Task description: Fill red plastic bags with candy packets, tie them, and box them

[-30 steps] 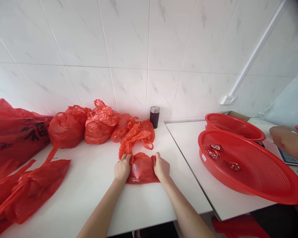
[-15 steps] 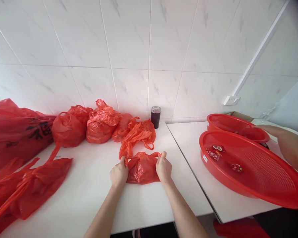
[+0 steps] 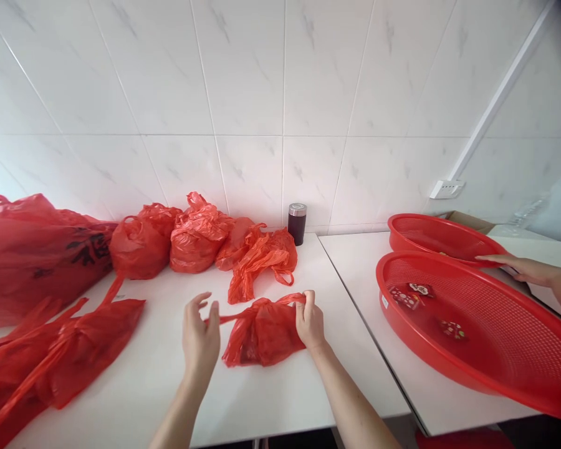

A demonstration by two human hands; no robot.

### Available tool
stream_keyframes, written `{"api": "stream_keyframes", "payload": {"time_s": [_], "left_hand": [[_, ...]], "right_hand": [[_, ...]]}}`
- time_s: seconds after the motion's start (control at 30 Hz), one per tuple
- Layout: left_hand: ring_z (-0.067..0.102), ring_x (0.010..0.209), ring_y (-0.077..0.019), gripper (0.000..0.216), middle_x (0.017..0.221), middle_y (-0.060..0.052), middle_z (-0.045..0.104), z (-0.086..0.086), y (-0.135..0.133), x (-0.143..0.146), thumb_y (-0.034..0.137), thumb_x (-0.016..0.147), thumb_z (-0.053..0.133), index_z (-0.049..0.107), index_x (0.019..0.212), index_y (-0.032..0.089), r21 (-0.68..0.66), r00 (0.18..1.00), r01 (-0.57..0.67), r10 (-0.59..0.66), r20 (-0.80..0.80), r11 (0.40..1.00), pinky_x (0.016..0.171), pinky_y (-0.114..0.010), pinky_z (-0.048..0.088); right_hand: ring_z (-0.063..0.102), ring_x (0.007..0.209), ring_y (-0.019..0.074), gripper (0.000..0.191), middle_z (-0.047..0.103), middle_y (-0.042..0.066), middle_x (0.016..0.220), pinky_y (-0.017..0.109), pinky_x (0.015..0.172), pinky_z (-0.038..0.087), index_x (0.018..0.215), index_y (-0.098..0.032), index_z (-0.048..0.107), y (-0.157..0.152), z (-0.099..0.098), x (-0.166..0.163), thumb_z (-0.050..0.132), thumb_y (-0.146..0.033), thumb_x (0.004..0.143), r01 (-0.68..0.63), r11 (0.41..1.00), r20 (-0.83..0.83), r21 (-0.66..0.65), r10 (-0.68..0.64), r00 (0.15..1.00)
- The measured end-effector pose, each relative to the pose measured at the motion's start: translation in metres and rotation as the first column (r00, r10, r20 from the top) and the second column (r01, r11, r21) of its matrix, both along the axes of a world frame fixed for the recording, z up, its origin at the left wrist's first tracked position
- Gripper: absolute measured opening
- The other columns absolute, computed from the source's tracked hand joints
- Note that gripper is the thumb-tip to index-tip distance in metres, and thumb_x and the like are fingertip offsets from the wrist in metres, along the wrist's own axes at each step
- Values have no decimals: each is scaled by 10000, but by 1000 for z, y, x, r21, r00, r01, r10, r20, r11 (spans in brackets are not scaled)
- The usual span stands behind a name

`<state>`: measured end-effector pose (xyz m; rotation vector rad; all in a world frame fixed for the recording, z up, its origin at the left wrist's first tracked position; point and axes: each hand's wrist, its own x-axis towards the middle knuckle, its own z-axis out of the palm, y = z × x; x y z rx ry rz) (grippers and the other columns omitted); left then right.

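Note:
A knotted-looking, filled red plastic bag (image 3: 266, 333) sits on the white table in front of me. My right hand (image 3: 310, 321) is closed on one of its twisted handles at the right. On the left, the other handle runs tight to my left hand (image 3: 201, 333) and passes behind the thumb. That hand's thumb and index finger are apart, while its other fingers are partly hidden. Just beyond the bag lies a crumpled red plastic bag (image 3: 264, 255) with a loose loop handle.
Several filled red bags (image 3: 196, 243) line the wall, and more red bags (image 3: 88, 355) lie at left. A black tumbler (image 3: 297, 224) stands behind. Large red baskets (image 3: 430, 355) at right hold small packets (image 3: 421, 290); another person's hand (image 3: 518, 267) touches the rear basket.
My left hand has moved left and away from the bag's body, stretching its handle out. The bag has turned slightly. The other person's hand has shifted at the rear basket.

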<state>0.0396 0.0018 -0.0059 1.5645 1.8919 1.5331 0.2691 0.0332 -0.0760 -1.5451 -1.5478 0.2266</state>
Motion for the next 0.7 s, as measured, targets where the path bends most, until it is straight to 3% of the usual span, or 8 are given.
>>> {"api": "stream_keyframes", "payload": {"time_s": [0.07,0.13,0.2,0.27,0.43,0.57,0.63,0.7], "left_hand": [[492,1217,-265,290,1306,-103,547,10,-2,20,367,881,491,562,1132,239,76,938,159,-126,-323,984,996,-417,385],[520,1183,-262,234,1243,-83,600,13,-1,42,284,864,512,612,1073,252,-172,760,344,-381,-527,923,992,-406,375],[614,1015,-253,201,1068,-70,679,15,3,56,238,851,502,645,992,248,-418,638,368,-552,-536,831,871,-369,434],[653,852,-238,199,928,-60,708,20,11,51,243,852,478,653,946,241,-506,643,321,-576,-505,801,731,-324,451],[655,842,-269,277,923,-89,710,53,22,-36,395,850,458,625,985,221,-553,760,104,-425,-492,827,681,-322,437],[625,994,-359,480,1130,-143,660,70,6,-109,569,829,456,592,1132,222,-550,847,-241,-103,-521,799,765,-427,467],[568,1101,-409,547,1293,-172,562,70,-1,-118,581,847,423,530,1258,236,-432,814,-387,83,-575,815,814,-509,456],[530,1159,-402,524,1353,-161,507,63,1,-108,546,871,409,504,1298,256,-297,789,-383,143,-597,875,859,-525,443]], "right_hand": [[584,556,196,113,606,-10,648,264,539,355,987,-225,377,-1,-2,1,291,-270,927,-78,995,-36,53,80,996],[588,573,193,120,618,-3,680,264,557,370,984,-226,388,-3,-2,2,299,-283,927,-110,991,-67,76,115,991],[590,579,191,134,620,-4,684,265,569,383,998,-226,395,-4,-1,3,306,-298,928,-103,992,-120,71,111,987],[596,579,185,151,622,-11,684,263,575,396,1022,-227,392,-4,1,3,313,-321,934,-100,994,-199,48,107,974],[554,456,149,226,611,-43,678,254,521,400,1019,-245,379,-1,5,4,345,-455,944,-58,998,-415,-28,41,909],[555,455,141,235,608,-38,677,251,523,405,953,-247,422,2,3,5,358,-472,931,-95,993,-397,-71,59,916],[555,456,140,231,609,-36,671,252,529,405,940,-246,437,3,2,4,357,-463,926,-114,990,-360,-77,79,930],[551,455,141,226,610,-34,664,251,530,403,940,-246,443,3,1,4,354,-453,922,-110,991,-335,-76,79,939]]}}
